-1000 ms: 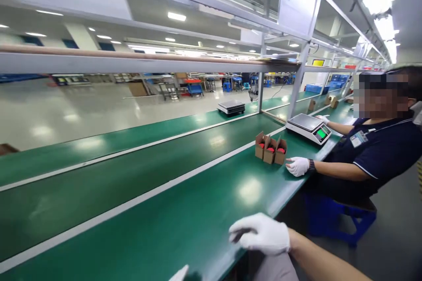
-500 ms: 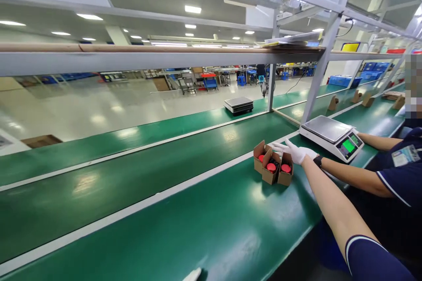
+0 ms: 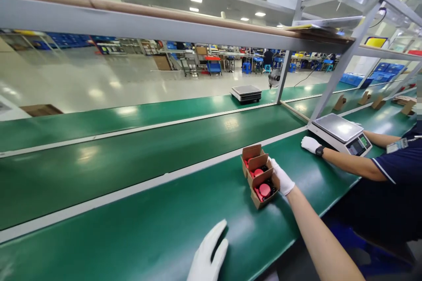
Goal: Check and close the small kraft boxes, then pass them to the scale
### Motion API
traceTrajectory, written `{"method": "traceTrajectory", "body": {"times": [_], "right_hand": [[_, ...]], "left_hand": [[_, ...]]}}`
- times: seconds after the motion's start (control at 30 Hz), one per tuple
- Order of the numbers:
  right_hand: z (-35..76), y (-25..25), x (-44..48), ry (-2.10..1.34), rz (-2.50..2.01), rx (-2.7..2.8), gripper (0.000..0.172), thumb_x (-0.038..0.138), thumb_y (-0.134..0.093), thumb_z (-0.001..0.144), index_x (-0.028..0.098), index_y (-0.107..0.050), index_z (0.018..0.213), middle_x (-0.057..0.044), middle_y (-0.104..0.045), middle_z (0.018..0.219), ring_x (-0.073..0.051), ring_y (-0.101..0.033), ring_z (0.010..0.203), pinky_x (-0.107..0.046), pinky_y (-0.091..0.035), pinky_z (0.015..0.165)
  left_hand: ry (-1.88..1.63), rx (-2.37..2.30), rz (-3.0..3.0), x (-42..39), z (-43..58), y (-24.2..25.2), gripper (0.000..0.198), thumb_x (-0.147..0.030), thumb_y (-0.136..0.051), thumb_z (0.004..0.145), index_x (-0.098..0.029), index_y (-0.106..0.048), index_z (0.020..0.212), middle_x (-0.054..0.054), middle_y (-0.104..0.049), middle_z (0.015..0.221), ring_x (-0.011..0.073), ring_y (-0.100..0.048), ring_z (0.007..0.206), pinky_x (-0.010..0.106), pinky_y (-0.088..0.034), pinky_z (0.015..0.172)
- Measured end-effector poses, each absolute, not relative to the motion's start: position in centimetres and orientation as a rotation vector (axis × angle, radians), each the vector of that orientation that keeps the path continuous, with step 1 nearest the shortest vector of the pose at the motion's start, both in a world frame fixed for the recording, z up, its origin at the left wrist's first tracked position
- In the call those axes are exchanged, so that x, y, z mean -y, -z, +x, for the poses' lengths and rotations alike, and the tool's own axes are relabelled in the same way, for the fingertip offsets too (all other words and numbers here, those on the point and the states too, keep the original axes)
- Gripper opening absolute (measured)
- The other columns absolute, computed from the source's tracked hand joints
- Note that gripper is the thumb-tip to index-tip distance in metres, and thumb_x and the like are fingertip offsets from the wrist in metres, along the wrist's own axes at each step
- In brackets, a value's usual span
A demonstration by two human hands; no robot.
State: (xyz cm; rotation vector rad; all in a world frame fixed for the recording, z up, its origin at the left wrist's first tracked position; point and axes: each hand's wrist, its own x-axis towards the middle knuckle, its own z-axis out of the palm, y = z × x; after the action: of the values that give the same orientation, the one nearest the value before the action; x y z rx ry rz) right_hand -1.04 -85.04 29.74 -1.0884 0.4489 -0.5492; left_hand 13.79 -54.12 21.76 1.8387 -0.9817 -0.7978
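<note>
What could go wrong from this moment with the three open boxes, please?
The right hand is at one side of the three cardboard boxes, while the left hand is apart from them; an uneven push might spread or tip the row. The tops are open, so the red items inside could spill if a box tipped. A co-worker's gloved hand is between the boxes and the white scale, so hands might bump there.

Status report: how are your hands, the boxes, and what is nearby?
Left hand open, holding nothing. Right hand against cardboard boxes. Three boxes, open-topped, red items inside. Co-worker's hand beyond, apart from boxes.
</note>
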Motion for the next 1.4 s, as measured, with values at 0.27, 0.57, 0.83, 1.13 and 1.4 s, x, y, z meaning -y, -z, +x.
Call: {"method": "traceTrajectory", "body": {"times": [0.27, 0.57, 0.83, 1.13, 1.4], "right_hand": [[7.9, -27.7, 71.0, 0.734, -1.417, -0.62, 0.061, 0.068, -0.033, 0.105, 0.024, -0.058, 0.139, -0.011, -0.064, 0.139, -0.027, -0.062, 0.125, -0.049, -0.051, 0.108], [5.1, -26.6, 65.3, 0.48, -1.633, -0.573, 0.038, 0.047, -0.053, 0.102, 0.02, -0.063, 0.126, -0.009, -0.07, 0.101, -0.025, -0.067, 0.097, -0.039, -0.058, 0.086], [5.7, -29.2, 66.1, 0.569, -2.101, -0.303, 0.029, 0.008, -0.058, 0.091, 0.024, -0.069, 0.113, -0.004, -0.073, 0.112, -0.019, -0.069, 0.095, -0.033, -0.058, 0.089], [2.8, -28.9, 66.9, 0.513, -2.609, 0.182, 0.063, 0.032, -0.053, 0.105, 0.021, -0.03, 0.163, -0.02, -0.039, 0.162, -0.036, -0.035, 0.151, -0.061, -0.044, 0.117], [3.7, -28.9, 67.4, 0.564, -2.568, 0.243, 0.063, 0.018, -0.053, 0.105, 0.028, -0.031, 0.163, -0.015, -0.05, 0.156, -0.026, -0.05, 0.144, -0.047, -0.053, 0.113]], "left_hand": [[0.44, 0.581, 1.645, 55.1, 16.5, -23.8, 0.056, -0.058, -0.04, 0.104, -0.019, -0.06, 0.14, 0.013, -0.059, 0.147, 0.0289, -0.052, 0.14, 0.055, -0.036, 0.124], [0.525, 0.583, 1.711, 50.1, 18.5, -25.0, 0.062, -0.053, -0.064, 0.094, -0.019, -0.056, 0.145, 0.013, -0.065, 0.135, 0.0259, -0.068, 0.11, 0.048, -0.055, 0.103], [0.385, 0.824, 1.487, 48.9, 18.7, -24.0, 0.031, -0.027, -0.053, 0.102, -0.028, -0.068, 0.129, 0.007, -0.067, 0.136, 0.0219, -0.064, 0.126, 0.042, -0.051, 0.112], [0.047, 1.492, 1.661, 46.4, 19.7, -25.7, 0.056, -0.025, -0.066, 0.097, -0.031, -0.047, 0.15, 0.013, -0.039, 0.163, 0.0293, -0.04, 0.148, 0.053, -0.045, 0.116], [0.176, 1.304, 1.603, 47.2, 18.8, -25.1, 0.039, -0.024, -0.06, 0.101, -0.035, -0.057, 0.138, 0.008, -0.048, 0.146, 0.0229, -0.052, 0.133, 0.047, -0.053, 0.108]]}}
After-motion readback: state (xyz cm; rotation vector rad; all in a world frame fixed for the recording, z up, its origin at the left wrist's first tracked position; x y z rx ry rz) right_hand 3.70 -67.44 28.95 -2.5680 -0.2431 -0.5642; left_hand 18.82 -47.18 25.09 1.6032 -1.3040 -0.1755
